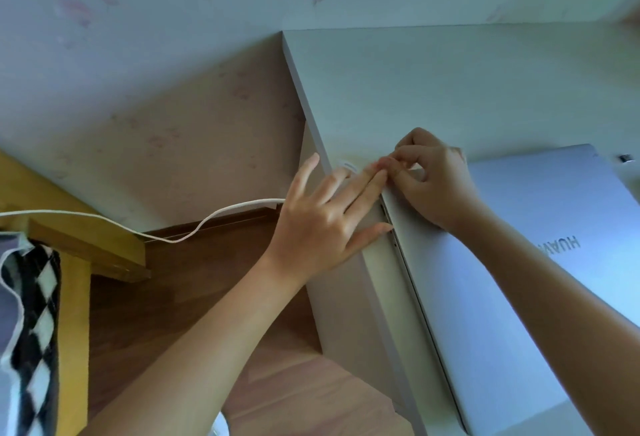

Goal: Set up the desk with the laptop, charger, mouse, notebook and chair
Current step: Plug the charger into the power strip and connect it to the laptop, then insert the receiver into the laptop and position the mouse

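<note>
We have the laptop (512, 262) lying closed on the desk (433, 89), its left side near the desk's left edge. The white cable (207, 221) runs in from the left across the gap and passes behind our left hand (322, 224). Near the laptop's far left corner, our right hand (433, 182) pinches with curled fingers, probably on the plug, though the blur there hides it. The left hand's fingers are spread and lie along the laptop's side, steadying rather than gripping anything we can make out. So the laptop is placed and the charger looks about to go in. A small dark object (625, 158) sits beyond the laptop; we see no mouse or notebook, and wooden furniture (86, 252) stands at left.
</note>
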### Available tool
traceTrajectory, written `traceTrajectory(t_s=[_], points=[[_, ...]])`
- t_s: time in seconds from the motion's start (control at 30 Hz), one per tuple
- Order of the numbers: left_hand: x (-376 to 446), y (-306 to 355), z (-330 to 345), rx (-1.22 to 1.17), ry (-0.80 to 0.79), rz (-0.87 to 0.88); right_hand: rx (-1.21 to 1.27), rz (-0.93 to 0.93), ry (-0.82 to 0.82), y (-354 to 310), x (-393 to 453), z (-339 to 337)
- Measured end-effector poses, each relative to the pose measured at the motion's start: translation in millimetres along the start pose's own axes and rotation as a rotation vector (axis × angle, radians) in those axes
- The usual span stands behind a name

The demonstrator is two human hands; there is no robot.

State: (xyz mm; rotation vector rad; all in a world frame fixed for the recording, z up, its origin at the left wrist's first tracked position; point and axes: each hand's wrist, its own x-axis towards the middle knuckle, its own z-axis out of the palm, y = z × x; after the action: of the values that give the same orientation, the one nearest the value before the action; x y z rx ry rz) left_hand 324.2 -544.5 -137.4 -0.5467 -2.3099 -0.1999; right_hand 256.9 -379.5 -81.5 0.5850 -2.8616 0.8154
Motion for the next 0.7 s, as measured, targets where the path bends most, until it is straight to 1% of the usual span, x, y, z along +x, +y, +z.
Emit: traceTrajectory(t_s=[0.07, 0.13, 0.2, 0.27, 0.4, 0.47, 0.6, 0.7], points=[[1.0, 3.4, -4.8, 0.007, -0.099, 0.004, -0.174, -0.079, 0.048, 3.5, -8.8, -7.2], [2.9, 8.9, -14.7, 0.031, -0.202, -0.036, -0.353, -0.156, 0.079, 10.6, -29.4, -14.2], [6.8, 16.5, -27.1, 0.094, -0.309, -0.078, -0.417, -0.141, 0.073, 18.4, -55.5, -22.5], [15.4, 28.8, -38.3, 0.094, -0.388, -0.103, -0.444, -0.078, 0.029, 26.1, -80.9, -33.7], [44.3, 73.1, -42.4, -0.094, -0.467, -0.093, -0.518, 0.109, -0.091, 41.8, -125.5, -65.3], [64.0, 99.0, -33.4, -0.171, -0.513, -0.064, -0.544, 0.213, -0.113, 56.2, -140.1, -82.3], [104.3, 147.2, 0.6, -0.225, -0.573, -0.006, -0.554, 0.372, -0.064, 97.2, -153.8, -118.1], [128.9, 180.1, 34.9, -0.228, -0.639, 0.002, -0.558, 0.408, -0.014, 136.1, -155.2, -136.8]])
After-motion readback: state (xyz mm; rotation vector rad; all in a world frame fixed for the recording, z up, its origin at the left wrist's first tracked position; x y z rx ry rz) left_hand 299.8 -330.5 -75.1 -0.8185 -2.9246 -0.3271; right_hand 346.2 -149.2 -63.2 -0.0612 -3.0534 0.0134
